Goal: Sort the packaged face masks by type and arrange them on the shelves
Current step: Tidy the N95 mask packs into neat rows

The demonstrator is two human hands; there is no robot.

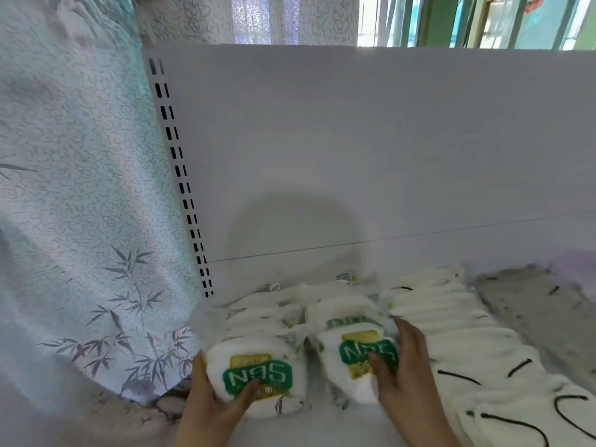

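Two rows of white packaged masks with green N95 labels stand on the white shelf (322, 427). My left hand (213, 401) grips the front pack of the left row (258, 375), thumb on its green label. My right hand (400, 362) grips the front pack of the right row (358, 356), thumb on the label and fingers along its right side. To the right lies a long overlapping row of white masks with black ear loops (477, 356) in clear wrappers. More N95 packs (325, 301) are stacked behind the two front ones.
The white shelf back panel (354, 150) rises behind the packs, with a slotted upright (180, 175) at its left. A patterned curtain (74, 204) hangs at left. A grey speckled surface (541, 311) lies at far right, and windows show above the panel.
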